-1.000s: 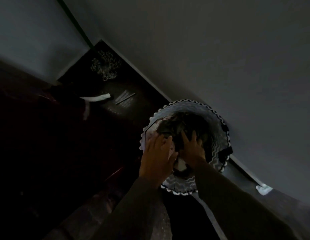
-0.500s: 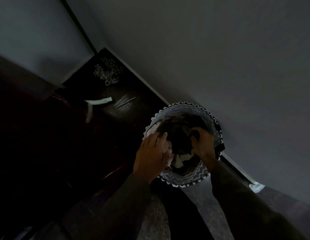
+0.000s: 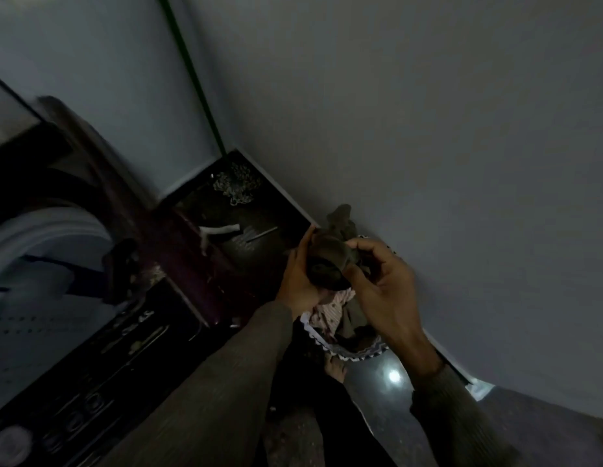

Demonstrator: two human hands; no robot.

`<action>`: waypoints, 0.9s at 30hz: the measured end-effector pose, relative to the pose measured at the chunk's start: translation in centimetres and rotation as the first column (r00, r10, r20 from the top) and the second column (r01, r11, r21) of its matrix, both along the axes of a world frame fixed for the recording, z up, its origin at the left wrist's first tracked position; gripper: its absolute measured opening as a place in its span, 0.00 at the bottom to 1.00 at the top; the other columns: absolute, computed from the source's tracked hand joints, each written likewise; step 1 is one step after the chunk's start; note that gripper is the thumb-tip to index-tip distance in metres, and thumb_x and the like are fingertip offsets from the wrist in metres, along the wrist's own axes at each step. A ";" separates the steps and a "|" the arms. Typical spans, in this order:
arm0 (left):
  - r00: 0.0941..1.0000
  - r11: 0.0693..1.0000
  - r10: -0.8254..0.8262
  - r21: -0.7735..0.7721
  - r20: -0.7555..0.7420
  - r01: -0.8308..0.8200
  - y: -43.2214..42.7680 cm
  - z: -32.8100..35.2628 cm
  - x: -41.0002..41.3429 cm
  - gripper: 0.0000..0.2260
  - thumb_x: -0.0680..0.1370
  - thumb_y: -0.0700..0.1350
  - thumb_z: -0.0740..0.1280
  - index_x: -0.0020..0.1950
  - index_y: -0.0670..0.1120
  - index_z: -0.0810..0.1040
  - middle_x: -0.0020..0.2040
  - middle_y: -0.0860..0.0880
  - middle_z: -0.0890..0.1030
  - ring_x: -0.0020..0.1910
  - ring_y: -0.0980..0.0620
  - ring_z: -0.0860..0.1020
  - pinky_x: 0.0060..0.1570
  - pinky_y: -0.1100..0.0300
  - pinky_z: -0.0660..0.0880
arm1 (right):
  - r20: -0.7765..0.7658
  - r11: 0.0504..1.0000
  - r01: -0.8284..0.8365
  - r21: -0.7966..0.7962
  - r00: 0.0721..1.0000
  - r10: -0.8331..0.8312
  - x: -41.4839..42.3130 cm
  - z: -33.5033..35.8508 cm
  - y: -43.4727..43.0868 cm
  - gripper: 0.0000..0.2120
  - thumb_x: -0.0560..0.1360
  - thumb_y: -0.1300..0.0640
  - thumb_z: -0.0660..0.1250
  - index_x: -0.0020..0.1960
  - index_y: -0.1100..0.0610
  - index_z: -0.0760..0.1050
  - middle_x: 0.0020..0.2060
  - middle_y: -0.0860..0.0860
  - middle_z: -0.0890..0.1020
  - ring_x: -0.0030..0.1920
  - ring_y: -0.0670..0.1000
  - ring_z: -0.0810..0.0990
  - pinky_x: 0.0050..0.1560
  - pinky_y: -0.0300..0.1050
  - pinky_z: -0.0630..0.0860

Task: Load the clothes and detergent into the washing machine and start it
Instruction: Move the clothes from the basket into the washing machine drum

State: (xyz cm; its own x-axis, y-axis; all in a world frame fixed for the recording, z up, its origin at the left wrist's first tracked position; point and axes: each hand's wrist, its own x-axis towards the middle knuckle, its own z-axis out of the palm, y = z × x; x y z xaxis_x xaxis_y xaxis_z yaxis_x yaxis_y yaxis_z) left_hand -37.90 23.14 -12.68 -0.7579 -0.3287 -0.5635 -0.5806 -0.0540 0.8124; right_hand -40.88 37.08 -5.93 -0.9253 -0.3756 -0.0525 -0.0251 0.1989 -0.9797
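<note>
A bundle of dark clothes (image 3: pixel 333 251) is lifted above the laundry basket (image 3: pixel 354 352), whose zigzag-patterned rim shows below my hands. My left hand (image 3: pixel 298 281) holds the bundle from the left and my right hand (image 3: pixel 384 284) grips it from the right. A pale striped garment (image 3: pixel 330 310) and more dark clothes hang from the bundle into the basket. The top-loading washing machine (image 3: pixel 57 298) stands at the left with its tub open; its dark control panel (image 3: pixel 91 392) faces me.
A grey wall fills the right and top. A green pole (image 3: pixel 192 79) leans in the corner over a mop head (image 3: pixel 237 187) on the dark floor. A white strip (image 3: pixel 219 229) lies behind the machine. My foot (image 3: pixel 335 367) is beside the basket.
Both hands have closed on the dark clothes and raised them out of the basket. The view has swung left, bringing the washing machine into sight.
</note>
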 end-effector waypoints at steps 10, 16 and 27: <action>0.876 0.794 0.462 0.506 -0.139 -0.338 -4.1 11.0 2.7 0.11 0.84 0.47 0.59 0.61 0.49 0.79 0.56 0.45 0.84 0.51 0.46 0.83 0.44 0.53 0.81 | 0.004 0.999 0.001 0.047 1.000 -0.001 3.0 5.1 -2.1 0.07 0.74 0.59 0.73 0.49 0.50 0.77 0.48 0.48 0.82 0.50 0.46 0.81 0.49 0.44 0.79; 0.848 0.733 0.472 0.642 -0.241 -0.225 -6.4 15.9 5.7 0.14 0.84 0.49 0.56 0.61 0.46 0.79 0.56 0.48 0.84 0.51 0.52 0.84 0.47 0.59 0.81 | 0.281 0.984 -0.004 -0.177 0.958 0.055 4.1 5.5 -5.8 0.37 0.63 0.42 0.76 0.66 0.45 0.63 0.67 0.53 0.71 0.65 0.52 0.75 0.66 0.58 0.74; 0.785 0.878 0.476 0.267 -0.396 -0.398 -12.9 20.3 10.0 0.12 0.84 0.48 0.58 0.62 0.48 0.79 0.55 0.48 0.83 0.54 0.48 0.80 0.58 0.54 0.78 | 0.382 0.802 0.003 -0.597 0.880 0.281 6.4 10.3 -15.0 0.22 0.71 0.69 0.68 0.64 0.64 0.73 0.58 0.62 0.81 0.58 0.63 0.80 0.60 0.59 0.77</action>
State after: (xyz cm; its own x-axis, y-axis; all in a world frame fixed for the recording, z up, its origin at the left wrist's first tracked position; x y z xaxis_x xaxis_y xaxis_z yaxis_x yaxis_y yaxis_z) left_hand -27.86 10.26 7.66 -0.7319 -0.6202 -0.2824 -0.0482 -0.3663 0.9293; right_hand -34.44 22.12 4.40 -0.7910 -0.5888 -0.1664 0.4432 -0.3639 -0.8192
